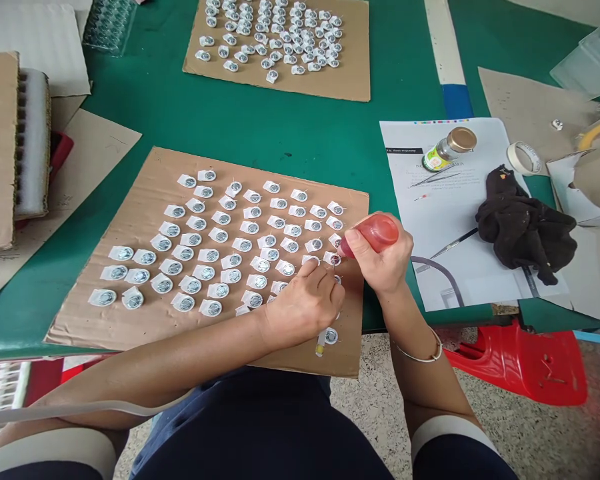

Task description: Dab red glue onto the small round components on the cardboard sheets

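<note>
My right hand (383, 257) is wrapped round a red squeeze bottle (377, 232), its narrow end pointing down and left at the right edge of the near cardboard sheet (145, 180). Close beside it, my left hand (307, 300) rests low over the sheet with fingers curled in; whatever they pinch is hidden. Rows of small round silvery pieces on white paper tabs, such as one front piece (211, 307), lie on the sheet. Below my left hand shows a small pale strip with a yellowish end (321, 343); I cannot tell if it is held.
A second cardboard sheet (280, 83) at the back bears many similar pieces. Rightward, a printed paper (405, 193) carries a glass jar (443, 152) and thin tools. A black cloth (525, 227) and tape roll (524, 158) lie beyond. A red stool (545, 367) stands below.
</note>
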Action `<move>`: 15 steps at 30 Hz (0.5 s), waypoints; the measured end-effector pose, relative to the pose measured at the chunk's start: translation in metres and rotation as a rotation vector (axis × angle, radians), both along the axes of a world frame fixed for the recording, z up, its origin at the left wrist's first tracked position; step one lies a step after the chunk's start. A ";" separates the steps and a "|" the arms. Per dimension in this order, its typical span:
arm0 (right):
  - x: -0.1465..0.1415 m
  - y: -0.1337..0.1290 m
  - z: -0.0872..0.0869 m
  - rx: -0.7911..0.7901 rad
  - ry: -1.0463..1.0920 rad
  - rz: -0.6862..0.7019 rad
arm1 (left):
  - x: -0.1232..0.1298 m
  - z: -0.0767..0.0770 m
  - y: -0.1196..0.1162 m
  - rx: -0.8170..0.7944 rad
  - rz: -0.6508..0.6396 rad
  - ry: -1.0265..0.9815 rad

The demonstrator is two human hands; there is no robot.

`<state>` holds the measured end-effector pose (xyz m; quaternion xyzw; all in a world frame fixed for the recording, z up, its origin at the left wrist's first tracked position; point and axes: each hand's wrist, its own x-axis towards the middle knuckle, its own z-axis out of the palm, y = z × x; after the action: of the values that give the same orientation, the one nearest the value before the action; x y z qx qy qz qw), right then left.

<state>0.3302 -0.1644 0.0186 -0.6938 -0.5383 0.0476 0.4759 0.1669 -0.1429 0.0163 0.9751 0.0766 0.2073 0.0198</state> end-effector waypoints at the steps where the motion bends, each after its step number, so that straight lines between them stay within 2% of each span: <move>1: 0.000 0.000 0.000 0.000 0.000 -0.002 | 0.000 0.000 0.000 -0.002 -0.002 0.000; 15: 0.003 0.000 0.000 0.033 -0.044 -0.024 | -0.001 -0.001 0.003 -0.049 -0.008 0.045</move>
<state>0.3336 -0.1643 0.0187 -0.6931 -0.5412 0.0178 0.4757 0.1664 -0.1404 0.0157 0.9790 0.0785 0.1834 0.0429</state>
